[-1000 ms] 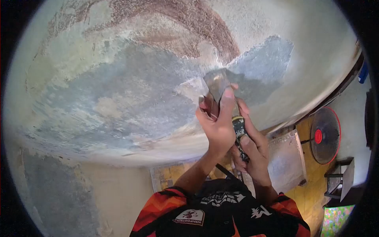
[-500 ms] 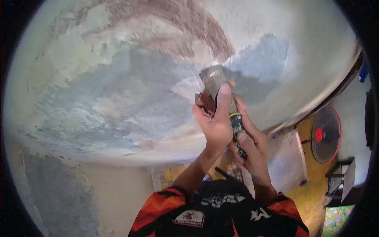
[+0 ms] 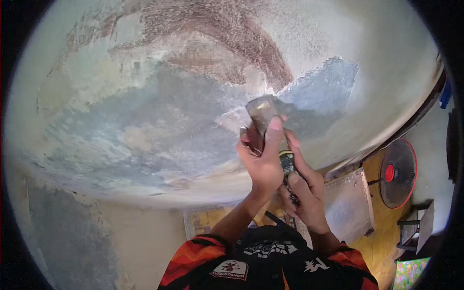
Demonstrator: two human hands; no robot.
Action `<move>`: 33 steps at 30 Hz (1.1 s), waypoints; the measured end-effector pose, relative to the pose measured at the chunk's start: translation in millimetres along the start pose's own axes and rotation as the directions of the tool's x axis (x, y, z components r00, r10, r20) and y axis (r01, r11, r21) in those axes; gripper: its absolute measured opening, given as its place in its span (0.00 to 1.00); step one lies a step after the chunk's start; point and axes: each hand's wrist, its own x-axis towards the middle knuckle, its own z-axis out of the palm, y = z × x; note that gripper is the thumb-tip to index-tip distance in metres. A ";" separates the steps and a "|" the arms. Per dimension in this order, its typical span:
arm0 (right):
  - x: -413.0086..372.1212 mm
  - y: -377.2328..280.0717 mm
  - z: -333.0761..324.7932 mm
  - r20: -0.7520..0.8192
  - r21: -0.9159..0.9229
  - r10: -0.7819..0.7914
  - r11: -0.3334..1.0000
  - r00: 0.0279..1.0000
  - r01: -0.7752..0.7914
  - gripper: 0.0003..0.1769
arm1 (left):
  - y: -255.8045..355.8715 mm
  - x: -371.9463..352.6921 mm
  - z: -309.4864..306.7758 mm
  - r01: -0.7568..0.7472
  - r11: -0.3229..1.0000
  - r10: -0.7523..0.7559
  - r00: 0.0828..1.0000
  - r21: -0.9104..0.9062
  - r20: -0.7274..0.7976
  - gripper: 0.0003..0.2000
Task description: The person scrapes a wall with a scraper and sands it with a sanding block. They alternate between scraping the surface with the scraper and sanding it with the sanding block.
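left hand (image 3: 263, 157): closed on scraper (image 3: 262, 112), one finger flat on the blade | right hand (image 3: 303, 193): fist round the handle | blade tip against wall (image 3: 145, 111), at edge of bare grey patch

jersey (image 3: 270, 263): black | sleeves (image 3: 191, 258): short, orange-black | markings (image 3: 231, 268): white lettering

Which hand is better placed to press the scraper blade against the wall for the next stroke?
Probably left: the left hand has a finger flat on the scraper blade at the wall; the right hand grips the handle lower.
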 end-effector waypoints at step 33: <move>9.8 -23.5 7.1 0.040 0.018 -0.084 0.996 0.996 0.083 0.38 | 13.4 10.8 9.6 -0.022 0.999 0.021 0.999 0.029 0.038 0.08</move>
